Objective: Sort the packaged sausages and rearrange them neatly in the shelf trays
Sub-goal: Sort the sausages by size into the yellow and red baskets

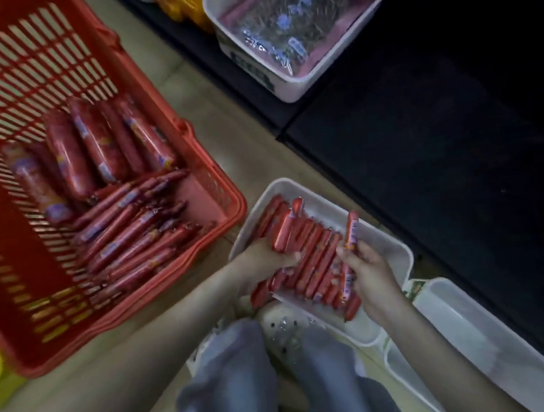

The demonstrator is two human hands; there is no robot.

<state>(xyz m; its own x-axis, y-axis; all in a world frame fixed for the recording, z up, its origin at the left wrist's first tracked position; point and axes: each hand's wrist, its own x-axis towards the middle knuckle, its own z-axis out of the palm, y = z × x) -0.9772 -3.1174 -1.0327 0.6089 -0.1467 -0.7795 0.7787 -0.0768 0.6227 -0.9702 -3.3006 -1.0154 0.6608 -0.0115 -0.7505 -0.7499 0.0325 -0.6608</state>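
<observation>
My left hand (pixel 264 256) has its fingers curled round a small bundle of thin sausages (pixel 283 234) at the left edge of the white tray (pixel 398 253). My right hand (pixel 367 264) pinches a single sausage stick (pixel 351 229), far end tilted up over the tray's right side. It may grip a second stick lower down, but blur hides that. Between the hands a row of red sausages (pixel 315 258) lies side by side in the tray. To the left stands a red basket (pixel 215 178), with thin sausage packs (pixel 134 239) near and fatter ones (pixel 92 146) farther in. A second white tray (pixel 476 335) lies near right, and a third tray (pixel 236 53), holding pink packs, sits far.
</observation>
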